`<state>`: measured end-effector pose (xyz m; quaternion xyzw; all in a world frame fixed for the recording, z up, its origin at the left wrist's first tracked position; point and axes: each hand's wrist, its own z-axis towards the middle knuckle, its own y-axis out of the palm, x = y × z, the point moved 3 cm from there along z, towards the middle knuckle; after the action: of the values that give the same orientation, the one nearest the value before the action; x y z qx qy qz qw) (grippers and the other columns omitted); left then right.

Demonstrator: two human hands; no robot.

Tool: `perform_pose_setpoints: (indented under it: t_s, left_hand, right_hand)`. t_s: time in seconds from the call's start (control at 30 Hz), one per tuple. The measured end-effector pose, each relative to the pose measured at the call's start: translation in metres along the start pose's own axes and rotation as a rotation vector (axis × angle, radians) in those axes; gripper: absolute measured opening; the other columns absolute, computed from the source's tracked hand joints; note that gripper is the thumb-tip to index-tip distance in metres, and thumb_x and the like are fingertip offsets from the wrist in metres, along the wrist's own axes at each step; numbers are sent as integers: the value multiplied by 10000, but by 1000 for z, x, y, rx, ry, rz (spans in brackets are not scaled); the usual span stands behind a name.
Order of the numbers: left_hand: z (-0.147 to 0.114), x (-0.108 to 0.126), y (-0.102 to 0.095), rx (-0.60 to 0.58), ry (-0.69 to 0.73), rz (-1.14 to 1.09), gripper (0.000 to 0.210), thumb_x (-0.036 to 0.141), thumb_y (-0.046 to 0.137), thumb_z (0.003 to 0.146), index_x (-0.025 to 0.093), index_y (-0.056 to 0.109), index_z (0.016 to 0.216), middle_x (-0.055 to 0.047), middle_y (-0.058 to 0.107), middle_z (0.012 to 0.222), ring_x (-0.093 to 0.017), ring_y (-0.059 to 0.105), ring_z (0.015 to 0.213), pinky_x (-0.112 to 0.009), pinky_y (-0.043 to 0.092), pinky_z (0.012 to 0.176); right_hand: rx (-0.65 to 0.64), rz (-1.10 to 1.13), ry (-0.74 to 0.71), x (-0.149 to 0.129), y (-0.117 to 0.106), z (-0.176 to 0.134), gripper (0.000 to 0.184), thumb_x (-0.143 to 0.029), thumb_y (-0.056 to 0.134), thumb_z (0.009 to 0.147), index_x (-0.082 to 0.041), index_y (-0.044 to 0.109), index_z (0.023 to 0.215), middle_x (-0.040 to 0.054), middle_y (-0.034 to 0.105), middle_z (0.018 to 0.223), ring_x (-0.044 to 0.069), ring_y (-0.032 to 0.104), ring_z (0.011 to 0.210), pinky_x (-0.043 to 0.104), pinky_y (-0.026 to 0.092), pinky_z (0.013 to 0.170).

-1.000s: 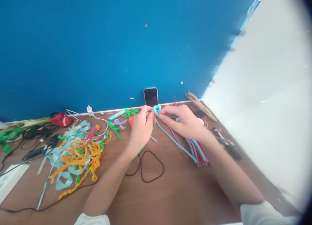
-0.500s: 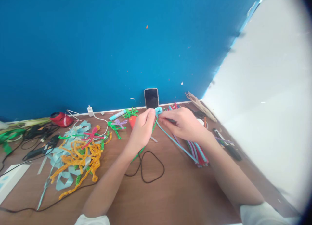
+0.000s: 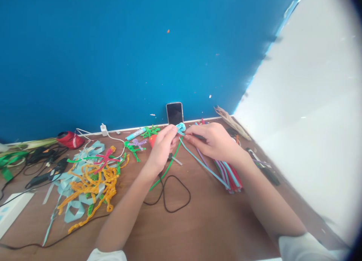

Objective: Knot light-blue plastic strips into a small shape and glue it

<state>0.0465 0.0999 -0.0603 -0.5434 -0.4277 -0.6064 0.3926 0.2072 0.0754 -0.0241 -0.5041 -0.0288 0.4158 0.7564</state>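
A light-blue pipe cleaner (image 3: 181, 127), coiled into a small looped shape, is pinched between the thumb and fingers of my left hand (image 3: 164, 148). Its long straight tail slants down to the right over the table. From below the coil a green pipe cleaner (image 3: 173, 160) hangs down to the left. My right hand (image 3: 213, 140) has thumb and forefinger closed on the blue pipe cleaner just right of the coil. Beneath that hand lies a bundle of pipe cleaners (image 3: 230, 178) in blue, purple and red. The fingertips partly hide the joint of blue and green.
A phone (image 3: 174, 113) leans on the blue wall. At left, orange pipe cleaners (image 3: 93, 181) lie tangled with pale blue ribbon (image 3: 74, 212). A black cable (image 3: 186, 193) loops across the middle. Nearby are a glue gun (image 3: 49, 174), a red roll (image 3: 70, 139) and a marker (image 3: 251, 152).
Both hands stay close together on the blue coil. My left hand has shifted slightly left and tilted the coil, and more of the green pipe cleaner shows below.
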Motion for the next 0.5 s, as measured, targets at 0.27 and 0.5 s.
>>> perform_pose_setpoints:
  t_s: [0.27, 0.5]
  left_hand:
    - [-1, 3, 1, -12, -27, -52, 328, 478, 563, 861, 184, 496, 732, 61, 343, 594, -46, 216, 443, -206, 112, 416]
    - [1, -1, -2, -94, -5, -114, 301, 406, 541, 877, 182, 503, 681, 66, 295, 537, -57, 169, 438, -229, 120, 436]
  right_hand:
    - [32, 265, 79, 11, -2, 2, 267, -367, 584, 969, -166, 701, 837, 11, 644, 720, 124, 496, 645, 269, 341, 629]
    - [77, 522, 212, 30, 4, 0, 345, -462, 702, 877, -150, 659, 738, -20, 544, 642, 100, 424, 595, 252, 324, 558]
